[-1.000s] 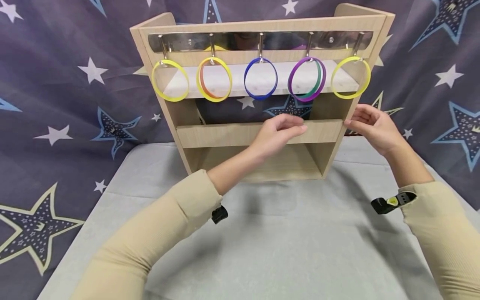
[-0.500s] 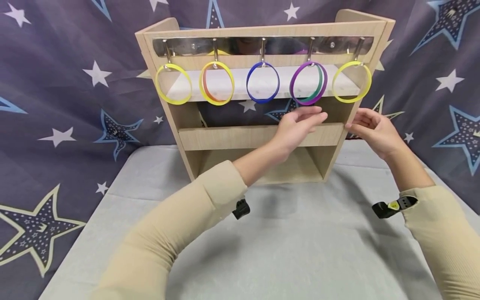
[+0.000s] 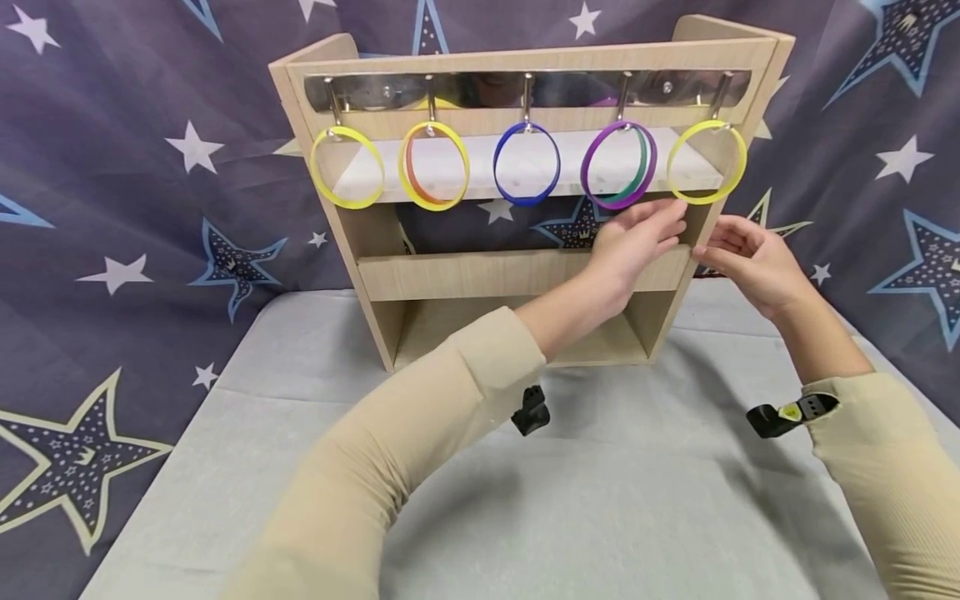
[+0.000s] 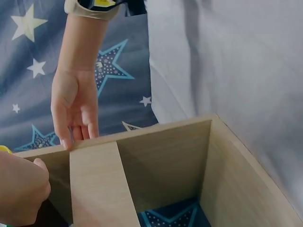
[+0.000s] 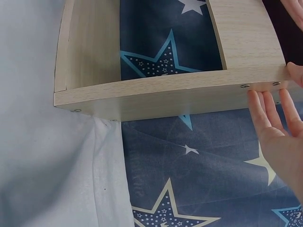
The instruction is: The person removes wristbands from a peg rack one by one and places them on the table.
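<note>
A small wooden shelf unit (image 3: 465, 277) carries a metal hook rail (image 3: 480, 90) near its top. My left hand (image 3: 630, 250), fingers extended, is just below the rightmost yellow ring (image 3: 671, 167); whether a fingertip touches it I cannot tell. Beside that ring hang a purple ring (image 3: 587, 171) and a green ring (image 3: 642, 162) on one hook. At the shelf's right side, my right hand (image 3: 761, 267) has its thumb on the front edge. Its straight fingers (image 5: 259, 111) touch the outer face of the side panel (image 5: 156, 106).
Farther left hang a blue ring (image 3: 496, 158), a yellow ring (image 3: 467, 158) with an orange ring (image 3: 408, 158) behind it, and another yellow ring (image 3: 313, 167). A grey cloth (image 3: 600, 500) covers the table. Behind stands a star-patterned curtain (image 3: 150, 217).
My left hand has moved right and slightly up along the front of the shelf, from the crossbar to below the rightmost yellow ring. The right hand stays at the side panel.
</note>
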The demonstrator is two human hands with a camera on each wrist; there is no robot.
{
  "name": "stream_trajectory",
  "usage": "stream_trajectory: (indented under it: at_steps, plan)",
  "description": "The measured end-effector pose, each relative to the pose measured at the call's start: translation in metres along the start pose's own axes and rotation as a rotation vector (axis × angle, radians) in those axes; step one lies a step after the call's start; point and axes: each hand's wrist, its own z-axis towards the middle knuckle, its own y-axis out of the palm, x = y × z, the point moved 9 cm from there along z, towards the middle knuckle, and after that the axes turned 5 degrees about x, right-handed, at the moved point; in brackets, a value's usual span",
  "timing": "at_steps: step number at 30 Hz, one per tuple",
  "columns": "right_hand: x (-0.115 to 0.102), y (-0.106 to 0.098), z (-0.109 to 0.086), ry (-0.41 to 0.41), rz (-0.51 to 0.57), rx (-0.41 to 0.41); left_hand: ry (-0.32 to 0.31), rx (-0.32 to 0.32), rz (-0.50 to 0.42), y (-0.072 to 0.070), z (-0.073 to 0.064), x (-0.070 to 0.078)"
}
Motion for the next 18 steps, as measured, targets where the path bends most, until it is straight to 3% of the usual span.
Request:
stream_trajectory:
  at_steps: [8, 18]
  plan:
    - [-0.002, 0.002, 0.000, -0.017, 0.013, -0.018, -0.029, 0.015, -0.175, 0.011, 0.001, 0.000]
    - [0.000, -0.001, 0.000, -0.009, 0.001, -0.006, -0.013, 0.042, -0.253, 0.014, -0.004, 0.001]
